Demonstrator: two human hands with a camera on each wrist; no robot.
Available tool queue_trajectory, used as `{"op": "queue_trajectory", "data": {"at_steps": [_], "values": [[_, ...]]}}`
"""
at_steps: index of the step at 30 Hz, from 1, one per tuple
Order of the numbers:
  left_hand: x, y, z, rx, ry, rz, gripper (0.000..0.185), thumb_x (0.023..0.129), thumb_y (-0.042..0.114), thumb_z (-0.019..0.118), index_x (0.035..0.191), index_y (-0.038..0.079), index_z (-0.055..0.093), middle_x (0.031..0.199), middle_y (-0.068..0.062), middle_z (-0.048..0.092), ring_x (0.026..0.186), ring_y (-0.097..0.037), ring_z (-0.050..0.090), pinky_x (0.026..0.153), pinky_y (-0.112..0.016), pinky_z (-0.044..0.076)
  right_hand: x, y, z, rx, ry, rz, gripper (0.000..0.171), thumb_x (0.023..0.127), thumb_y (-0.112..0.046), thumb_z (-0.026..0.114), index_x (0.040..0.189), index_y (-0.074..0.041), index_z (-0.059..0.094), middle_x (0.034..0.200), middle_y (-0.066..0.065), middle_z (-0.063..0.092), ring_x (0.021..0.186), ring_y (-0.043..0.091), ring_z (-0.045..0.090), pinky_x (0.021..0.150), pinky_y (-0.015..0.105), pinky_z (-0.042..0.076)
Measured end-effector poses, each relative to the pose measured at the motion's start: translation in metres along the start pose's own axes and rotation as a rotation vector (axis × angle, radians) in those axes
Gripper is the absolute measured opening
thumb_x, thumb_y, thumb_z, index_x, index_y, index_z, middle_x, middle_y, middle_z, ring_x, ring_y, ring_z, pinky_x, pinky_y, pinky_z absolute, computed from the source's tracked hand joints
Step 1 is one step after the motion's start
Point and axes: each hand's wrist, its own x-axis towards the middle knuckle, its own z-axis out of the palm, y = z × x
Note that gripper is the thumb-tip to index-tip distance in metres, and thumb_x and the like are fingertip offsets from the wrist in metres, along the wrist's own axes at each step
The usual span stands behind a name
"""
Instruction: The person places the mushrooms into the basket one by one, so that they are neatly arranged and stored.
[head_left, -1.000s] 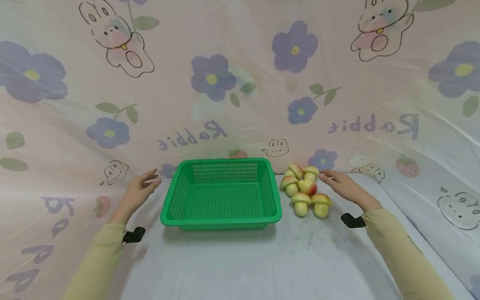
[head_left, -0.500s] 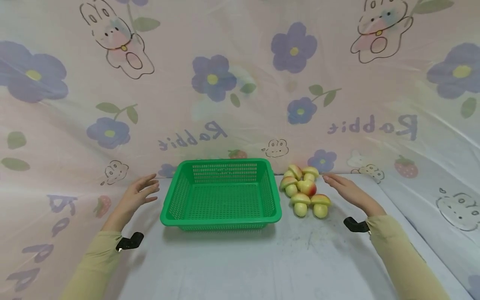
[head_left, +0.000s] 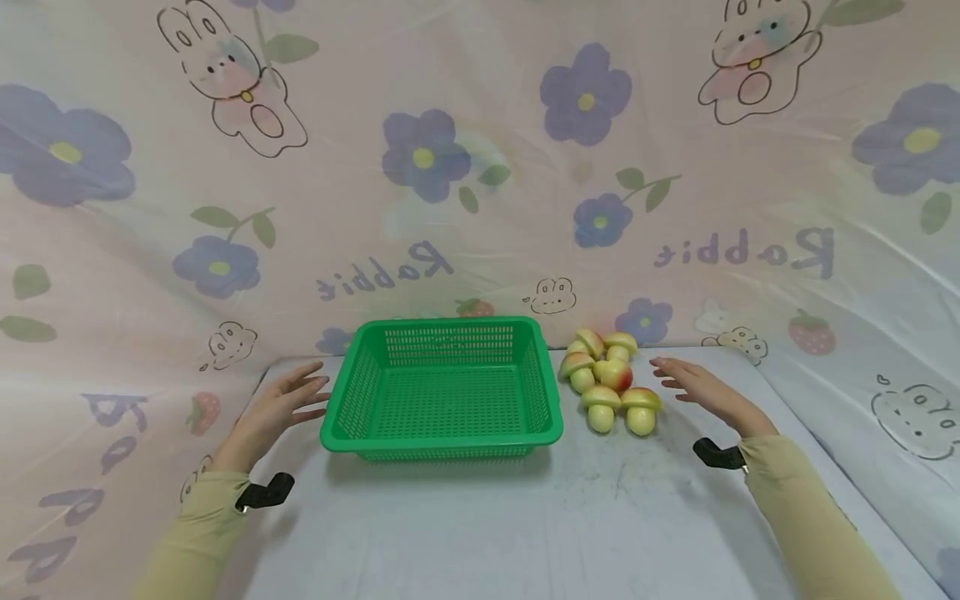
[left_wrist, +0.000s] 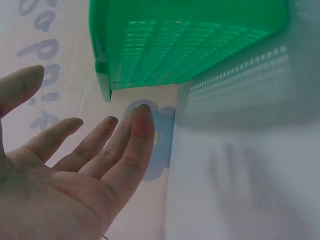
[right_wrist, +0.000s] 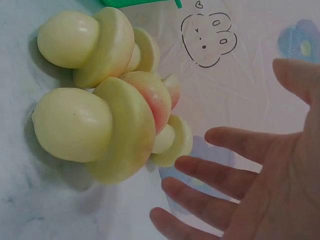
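Note:
A green plastic basket (head_left: 442,440) with slotted walls stands on the white-covered table, nothing inside it. To its right lies a cluster of several toy mushrooms (head_left: 601,408), yellow with reddish tints on their caps. My left hand (head_left: 272,415) is held in the air beside the basket's left wall, fingers spread and holding nothing. In the left wrist view its fingers (left_wrist: 131,155) extend below the basket's edge. Just right of the mushrooms hovers my right hand (head_left: 708,393), palm facing them. The right wrist view has its parted fingers (right_wrist: 215,175) apart from the nearest mushroom (right_wrist: 120,130).
A printed cloth (head_left: 495,208) with rabbits, flowers and mirrored lettering hangs behind the table (head_left: 480,533) and along its sides. Dark smudges mark the tabletop in front of the mushrooms. Each wrist carries a black camera mount (head_left: 718,454).
My right hand has drawn slightly back to the right, away from the mushrooms. The left hand has come down a little and its fingers sit nearer the basket. Basket and mushrooms have stayed put.

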Motion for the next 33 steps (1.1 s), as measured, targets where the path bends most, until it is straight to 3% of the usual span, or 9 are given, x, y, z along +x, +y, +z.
{"op": "queue_trajectory", "data": {"at_steps": [9,20,28,33], "values": [[0.007,-0.007,0.006,-0.028,0.002,-0.052,0.071,0.099,0.035,0.054,0.153,0.006,0.017,0.145,-0.027,0.031,0.125,-0.042,0.044,0.095,-0.048,0.045,0.007,0.007,0.004,0.077,-0.047,0.111,0.076,0.102,-0.055,0.025,0.148,0.004,0.022,0.146,0.034,0.026,0.132,0.05,0.028,0.101,0.057,0.036],[0.013,-0.008,0.011,-0.02,-0.034,-0.065,0.068,0.098,0.032,0.056,0.152,0.007,0.022,0.132,-0.024,0.048,0.104,-0.022,0.06,0.091,-0.042,0.048,0.011,0.019,0.015,0.1,-0.053,0.135,0.073,0.102,-0.05,0.034,0.145,0.009,0.027,0.143,0.033,0.031,0.13,0.051,0.03,0.097,0.053,0.042],[0.012,-0.009,0.011,-0.007,-0.034,-0.055,0.067,0.097,0.02,0.059,0.152,0.006,0.022,0.125,-0.022,0.052,0.097,-0.018,0.062,0.083,-0.035,0.051,0.013,0.022,0.023,0.094,-0.057,0.101,0.072,0.102,-0.044,0.041,0.145,0.011,0.024,0.147,0.034,0.023,0.131,0.051,0.028,0.095,0.053,0.044],[0.012,-0.01,0.012,-0.011,-0.037,-0.03,0.066,0.096,0.012,0.06,0.151,0.005,0.023,0.122,-0.024,0.053,0.094,-0.017,0.063,0.079,-0.034,0.053,0.014,0.026,0.027,0.073,-0.058,0.075,0.07,0.1,-0.038,0.05,0.144,0.01,0.026,0.144,0.034,0.027,0.128,0.046,0.036,0.092,0.049,0.047]]}}
